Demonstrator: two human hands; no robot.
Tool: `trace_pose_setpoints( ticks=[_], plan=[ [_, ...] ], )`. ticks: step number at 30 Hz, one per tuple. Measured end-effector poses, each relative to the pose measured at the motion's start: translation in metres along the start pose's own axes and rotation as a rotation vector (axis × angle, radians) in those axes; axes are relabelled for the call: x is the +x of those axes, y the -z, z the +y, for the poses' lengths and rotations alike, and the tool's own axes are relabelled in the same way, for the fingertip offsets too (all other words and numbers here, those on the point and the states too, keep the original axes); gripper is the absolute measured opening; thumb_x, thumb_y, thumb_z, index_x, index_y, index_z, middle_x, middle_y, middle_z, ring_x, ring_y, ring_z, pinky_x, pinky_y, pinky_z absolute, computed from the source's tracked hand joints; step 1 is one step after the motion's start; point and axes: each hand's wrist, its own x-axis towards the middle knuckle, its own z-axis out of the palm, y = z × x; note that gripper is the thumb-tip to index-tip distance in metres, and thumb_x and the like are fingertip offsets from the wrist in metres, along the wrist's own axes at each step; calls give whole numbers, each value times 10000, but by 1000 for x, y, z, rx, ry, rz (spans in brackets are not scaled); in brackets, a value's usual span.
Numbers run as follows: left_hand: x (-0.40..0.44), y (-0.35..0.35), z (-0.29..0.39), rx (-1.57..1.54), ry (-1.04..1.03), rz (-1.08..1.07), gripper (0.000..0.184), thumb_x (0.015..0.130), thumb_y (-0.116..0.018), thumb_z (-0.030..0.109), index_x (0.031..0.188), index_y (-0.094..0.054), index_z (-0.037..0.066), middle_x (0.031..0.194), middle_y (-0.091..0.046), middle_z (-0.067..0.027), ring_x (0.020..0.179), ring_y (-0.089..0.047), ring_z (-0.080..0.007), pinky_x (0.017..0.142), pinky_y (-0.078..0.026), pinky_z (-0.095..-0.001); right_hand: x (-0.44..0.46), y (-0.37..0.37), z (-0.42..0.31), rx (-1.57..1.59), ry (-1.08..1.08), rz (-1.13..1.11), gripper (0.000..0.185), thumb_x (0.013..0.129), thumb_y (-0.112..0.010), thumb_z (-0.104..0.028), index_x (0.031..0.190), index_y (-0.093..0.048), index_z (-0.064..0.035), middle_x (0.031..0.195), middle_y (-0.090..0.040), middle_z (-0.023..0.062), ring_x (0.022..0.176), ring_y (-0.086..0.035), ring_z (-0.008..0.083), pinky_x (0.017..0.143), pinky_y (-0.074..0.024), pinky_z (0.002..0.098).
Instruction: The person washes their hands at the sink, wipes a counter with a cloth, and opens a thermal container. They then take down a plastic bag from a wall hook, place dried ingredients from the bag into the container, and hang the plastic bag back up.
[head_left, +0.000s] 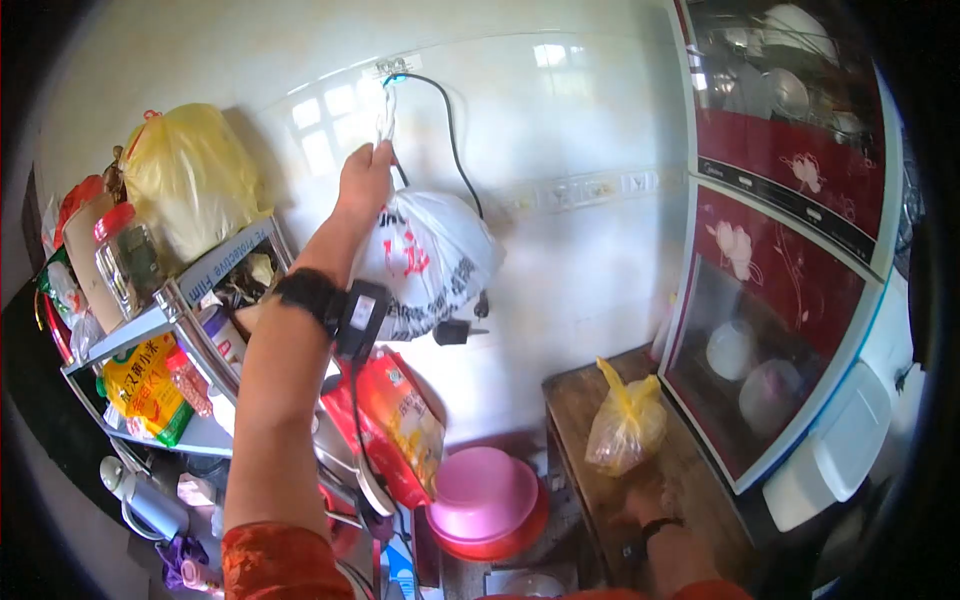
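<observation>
My left hand (368, 182) is raised at the wall, its fingers closed around the twisted neck of a white plastic bag (435, 260). The bag is bulging, has red and black printing and hangs against the tiles. Its twisted top reaches up to a wall socket (392, 68) with a black cable. Low on the right, my right hand (640, 505) is over a wooden table top (575, 400), close below a knotted yellow plastic bag (627, 425). That hand is dim and blurred, so its fingers do not show clearly.
At left stands a metal shelf (210, 265) with a large yellow bag (190, 180), a red-lidded jar (128, 260) and food packs. A red bag (395, 425) and a pink basin (482, 490) sit below. A glass-doored cabinet (770, 300) rises at right.
</observation>
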Motion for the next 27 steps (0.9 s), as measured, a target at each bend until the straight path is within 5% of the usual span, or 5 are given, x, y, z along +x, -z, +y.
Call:
trace_pose_setpoints(
  ticks=[5, 7, 16, 19, 27],
  plan=[
    [72, -17, -19, 69, -119, 131, 379, 833, -400, 300, 725, -564, -24, 695, -561, -172, 661, -537, -269, 652, -409, -356, -13, 24, 0, -35, 115, -104, 1215, 443, -636, -699, 1288, -195, 54, 1338, -109, 295, 1210, -59, 515, 944, -126, 622],
    [92, -26, -22, 144, -100, 166, 373, 823, -407, 300, 774, -581, -26, 784, -581, -219, 752, -563, -343, 708, -419, -395, -5, -4, 5, 41, 85, 193, 1160, 475, -639, -669, 1295, -207, 28, 1346, -159, 251, 1218, -78, 496, 956, -132, 604],
    [130, -52, -16, 439, 10, 258, 382, 802, -420, 299, 889, -584, -35, 884, -584, -222, 860, -562, -353, 773, -429, -401, -49, 30, -4, 26, 146, 215, 1051, 506, -599, -686, 1173, -391, 100, 1266, -111, 407, 1202, -35, 530, 952, 31, 614],
    [136, -52, -21, 394, 57, 247, 387, 793, -415, 294, 896, -589, -37, 888, -580, -233, 864, -560, -357, 781, -427, -396, -55, 44, -5, 95, 160, 66, 1075, 517, -580, -696, 1185, -360, 115, 1245, -33, 445, 1180, 42, 563, 944, 43, 620],
    [143, -54, -49, 276, 70, 207, 375, 758, -411, 276, 815, -616, -33, 833, -585, -245, 818, -571, -361, 768, -424, -394, -52, 35, -5, 104, 188, 121, 1141, 508, -587, -694, 1229, -257, 127, 1256, -22, 434, 1190, 36, 549, 947, 25, 619]
  ],
)
